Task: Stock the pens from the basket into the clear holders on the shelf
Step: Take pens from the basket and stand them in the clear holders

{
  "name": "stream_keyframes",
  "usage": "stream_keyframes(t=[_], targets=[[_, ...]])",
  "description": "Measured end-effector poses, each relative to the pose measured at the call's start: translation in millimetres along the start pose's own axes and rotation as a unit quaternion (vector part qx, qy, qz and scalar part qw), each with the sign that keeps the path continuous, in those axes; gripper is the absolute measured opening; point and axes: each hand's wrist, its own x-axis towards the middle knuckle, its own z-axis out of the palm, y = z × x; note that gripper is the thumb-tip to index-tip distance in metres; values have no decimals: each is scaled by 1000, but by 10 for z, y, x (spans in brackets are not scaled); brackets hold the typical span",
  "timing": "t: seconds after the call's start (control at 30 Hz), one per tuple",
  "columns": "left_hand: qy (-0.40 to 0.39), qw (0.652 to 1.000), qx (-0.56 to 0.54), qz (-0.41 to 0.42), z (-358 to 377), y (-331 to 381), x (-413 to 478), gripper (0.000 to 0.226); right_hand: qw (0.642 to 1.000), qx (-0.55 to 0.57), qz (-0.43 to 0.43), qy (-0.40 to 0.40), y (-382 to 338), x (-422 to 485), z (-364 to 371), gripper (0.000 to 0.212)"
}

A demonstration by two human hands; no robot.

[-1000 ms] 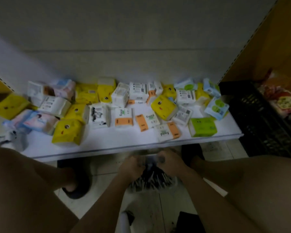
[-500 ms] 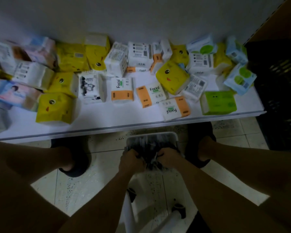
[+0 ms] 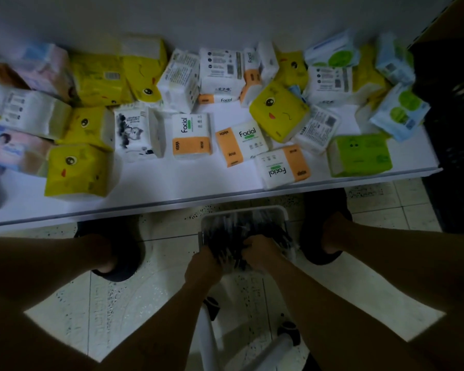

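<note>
Dark pens (image 3: 227,235) are contained in the white basket (image 3: 245,210), set on the floor (image 3: 113,303) below the shelf (image 3: 145,188) edge; handfuls are gripped by the left hand (image 3: 202,266) and the right hand (image 3: 260,253).

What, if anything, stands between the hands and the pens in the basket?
Nothing visible. The left hand and right hand both clutch pens inside the basket. No clear holders show.
</note>
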Motion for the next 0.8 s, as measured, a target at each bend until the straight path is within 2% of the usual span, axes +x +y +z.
stream_keyframes(t=[0.17,0.33,0.43,0.5,0.6,0.67,0.8], targets=[[-15,1000,-3,-14,13,15,27,21,999,-2,-17,36,-42,-48,-23,25],[-15,991,-119,-56,-74,123,-40,10,996,-5,-41,83,-102,-158,-81,35],[-3,979,-185,-81,-125,143,-82,20,992,-21,-65,103,-184,-257,-108,26],[10,972,-213,-100,-151,169,-125,28,989,-30,-73,124,-222,-317,-95,29],[28,981,-176,-83,-191,180,-207,34,981,-36,-71,175,-273,-418,-102,30],[44,983,-163,-71,-227,165,-262,37,981,-7,-46,189,-279,-449,-146,30],[59,982,-176,-32,-327,171,-420,53,984,90,2,154,-174,-469,-241,36]])
